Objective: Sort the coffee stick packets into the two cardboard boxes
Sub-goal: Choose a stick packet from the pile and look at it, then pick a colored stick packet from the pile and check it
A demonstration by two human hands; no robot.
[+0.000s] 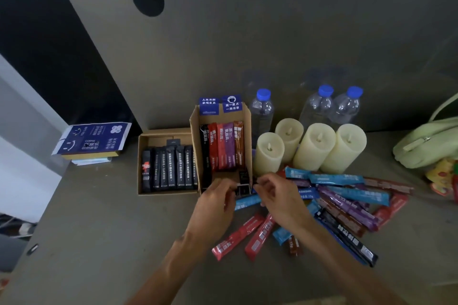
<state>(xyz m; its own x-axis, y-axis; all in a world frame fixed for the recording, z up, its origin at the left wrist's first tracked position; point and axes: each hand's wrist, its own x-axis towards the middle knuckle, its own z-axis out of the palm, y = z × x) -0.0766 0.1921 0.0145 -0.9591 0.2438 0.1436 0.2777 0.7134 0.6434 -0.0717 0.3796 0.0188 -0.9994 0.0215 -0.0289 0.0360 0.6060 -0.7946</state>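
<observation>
Black packet (241,190): held crosswise between both hands at the near end of the right box (248,131), just over its rim.
Right box: holds a row of upright black, red, purple and brown sticks, with free room at its near right.
Left box (140,163): touches the right box's left wall and is filled with black sticks only.
Loose pile (347,200): blue, purple, red and brown sticks spread on the bench (99,230), right of and nearer than the boxes.
Doing it well: this black stick likely belongs with its kind; turn it lengthwise to match the row, then slide it in flat without toppling its neighbours.
Left hand (218,203): fingers curled, pinching the packet's left end; forearm reaches in from the near edge.
Right hand (275,195): fingers bent narrow, pinching the right end, wrist above the pile.
</observation>
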